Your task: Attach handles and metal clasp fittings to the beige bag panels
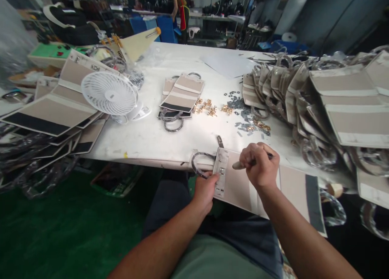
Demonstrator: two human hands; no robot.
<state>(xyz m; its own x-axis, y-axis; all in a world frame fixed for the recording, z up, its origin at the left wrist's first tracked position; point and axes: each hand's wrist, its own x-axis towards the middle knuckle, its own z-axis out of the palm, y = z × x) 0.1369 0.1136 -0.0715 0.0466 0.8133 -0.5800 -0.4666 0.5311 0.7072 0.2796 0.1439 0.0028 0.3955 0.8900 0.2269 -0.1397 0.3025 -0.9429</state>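
Note:
A long beige bag panel [237, 185] with a black end band lies across the table's front edge and my lap. My left hand [206, 192] is closed on its left edge, thumb on top beside a small metal fitting [222, 171]. Next to that hand, a dark plastic-wrapped ring handle [194, 163] sticks out from the panel. Over the panel, my right hand [260, 165] is wrapped round a hand tool [238, 165]. Its blunt, rounded end points left towards the fitting, and a dark part shows behind the fingers. The tool's exact kind is unclear.
Gold fasteners [209, 107] and grey metal plates [243, 108] lie loose on the white table [146, 137]. Two panels [184, 93] lie beyond. Stacked panels crowd the left [51, 112] and right [343, 104]. A white fan [110, 94] stands at left. People [180, 9] work behind.

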